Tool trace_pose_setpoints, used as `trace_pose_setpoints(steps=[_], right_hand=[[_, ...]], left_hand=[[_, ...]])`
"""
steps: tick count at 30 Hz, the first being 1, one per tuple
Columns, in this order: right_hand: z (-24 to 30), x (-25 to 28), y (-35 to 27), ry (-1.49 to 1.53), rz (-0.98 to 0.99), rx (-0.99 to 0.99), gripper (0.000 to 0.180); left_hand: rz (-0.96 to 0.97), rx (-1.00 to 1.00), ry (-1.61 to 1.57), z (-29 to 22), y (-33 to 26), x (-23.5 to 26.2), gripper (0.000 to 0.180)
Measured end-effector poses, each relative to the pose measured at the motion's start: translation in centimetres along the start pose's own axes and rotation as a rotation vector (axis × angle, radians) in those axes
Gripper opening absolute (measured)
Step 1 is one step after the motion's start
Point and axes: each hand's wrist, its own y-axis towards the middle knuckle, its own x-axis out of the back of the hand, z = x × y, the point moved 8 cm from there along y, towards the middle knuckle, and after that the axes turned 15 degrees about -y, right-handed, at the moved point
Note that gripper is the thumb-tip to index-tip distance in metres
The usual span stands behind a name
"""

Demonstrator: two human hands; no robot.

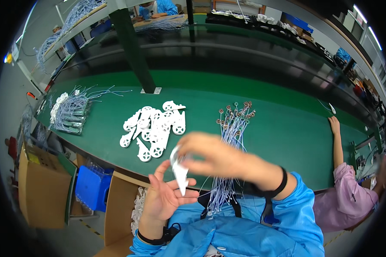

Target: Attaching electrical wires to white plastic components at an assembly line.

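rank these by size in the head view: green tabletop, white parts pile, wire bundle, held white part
1. Green tabletop
2. White parts pile and wire bundle: too alike to rank; the bundle is partly hidden
3. Held white part

One white part [181, 174], round head above, narrow tail pointing downward, slightly blurred, pinched by right hand [212, 155], in front of spread left hand [164, 200].

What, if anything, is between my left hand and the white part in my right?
Nothing visible. The white part is in your right hand and overlaps your open left hand in this view; blur leaves unclear whether they touch.
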Motion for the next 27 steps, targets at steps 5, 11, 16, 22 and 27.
trace_pose_setpoints(steps=[5, 11, 16, 22, 27], right_hand=[[-19.4, 15.9, -2.0, -0.088, -0.671, -0.496, 0.018], [-41.2, 27.3, -25.7, -0.699, -0.699, -1.296, 0.031], [-41.9, 24.0, -29.8, -0.849, -0.517, -1.504, 0.035], [-33.7, 23.6, -24.3, -0.982, -0.541, -1.292, 0.029], [-21.8, 11.7, -15.2, -0.257, 0.042, -0.875, 0.016]], left_hand=[[0.022, -0.254, 0.252, -3.9, -0.9, 1.5, 0.043], [-0.281, -0.501, 1.105, -7.1, 4.7, 3.8, 0.015], [-0.077, -0.626, 1.851, -8.8, 13.9, -0.2, 0.025], [-0.367, -0.261, 2.399, -11.5, 26.6, 4.3, 0.040], [-0.380, -0.226, 2.306, -11.8, 27.8, 4.7, 0.035]])
